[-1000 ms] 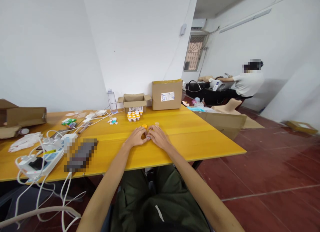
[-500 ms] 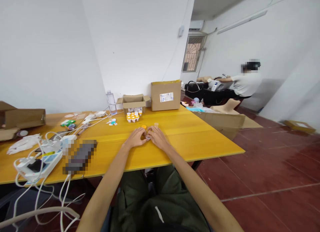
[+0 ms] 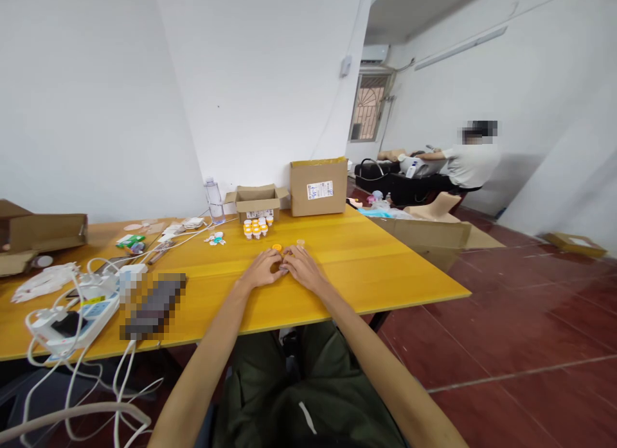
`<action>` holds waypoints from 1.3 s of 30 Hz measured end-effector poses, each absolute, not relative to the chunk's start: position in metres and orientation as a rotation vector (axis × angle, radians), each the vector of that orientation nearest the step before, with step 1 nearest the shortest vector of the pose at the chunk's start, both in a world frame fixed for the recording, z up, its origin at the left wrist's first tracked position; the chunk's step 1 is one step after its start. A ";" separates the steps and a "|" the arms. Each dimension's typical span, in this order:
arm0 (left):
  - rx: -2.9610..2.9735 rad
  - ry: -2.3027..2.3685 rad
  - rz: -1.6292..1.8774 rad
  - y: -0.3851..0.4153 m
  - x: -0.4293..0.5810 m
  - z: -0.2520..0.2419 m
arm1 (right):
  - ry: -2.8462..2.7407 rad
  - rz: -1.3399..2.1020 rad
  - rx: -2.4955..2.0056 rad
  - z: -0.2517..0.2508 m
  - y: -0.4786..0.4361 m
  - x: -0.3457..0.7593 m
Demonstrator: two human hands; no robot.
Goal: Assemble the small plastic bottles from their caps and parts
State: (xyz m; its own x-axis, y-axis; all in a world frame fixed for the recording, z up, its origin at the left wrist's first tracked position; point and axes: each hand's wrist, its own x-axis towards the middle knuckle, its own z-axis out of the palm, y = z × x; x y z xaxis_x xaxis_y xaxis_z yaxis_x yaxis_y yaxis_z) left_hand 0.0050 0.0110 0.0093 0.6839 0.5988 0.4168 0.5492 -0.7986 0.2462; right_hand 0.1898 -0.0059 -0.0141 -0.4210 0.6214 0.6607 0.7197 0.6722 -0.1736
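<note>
My left hand [image 3: 261,268] and my right hand [image 3: 303,268] meet low over the yellow table, fingertips curled together. Whatever they pinch is too small and covered by the fingers to name. An orange round cap-like piece [image 3: 276,247] lies just beyond the left fingers. Beyond the right fingers stands a small clear round piece [image 3: 301,242]. Farther back is a tight group of small white containers with orange bands [image 3: 257,228]. Several small white and teal bits [image 3: 216,238] are scattered to its left.
An open cardboard box [image 3: 259,204], a closed carton [image 3: 319,188] and a clear bottle [image 3: 214,202] line the wall. Leftward lie a power strip [image 3: 94,316] with tangled cables and a blurred dark device [image 3: 154,306]. At the right sits a person [image 3: 475,165] in a white top.
My hands stay together in nearly the same place, with slight finger movement. A small pale thing glimpsed between the fingertips is now mostly covered. The camera view has shifted slightly.
</note>
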 end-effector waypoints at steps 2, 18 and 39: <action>2.792 0.958 0.743 0.011 0.005 0.010 | -2.160 -0.175 -1.032 -0.014 -0.006 0.190; 2.817 0.982 0.740 0.010 0.005 0.011 | -2.169 -0.163 -0.993 -0.012 -0.009 0.190; 2.790 0.990 0.742 0.008 0.006 0.012 | -2.173 -0.179 -1.045 -0.012 -0.009 0.190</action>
State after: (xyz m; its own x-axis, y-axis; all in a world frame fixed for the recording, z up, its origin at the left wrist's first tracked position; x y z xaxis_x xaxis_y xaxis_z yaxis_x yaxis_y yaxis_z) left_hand 0.0058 0.0081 0.0124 0.6720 0.6136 0.4146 0.5699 -0.7860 0.2394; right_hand 0.1898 -0.0088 -0.0125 -0.4222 0.6307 0.6512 0.7287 0.6634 -0.1700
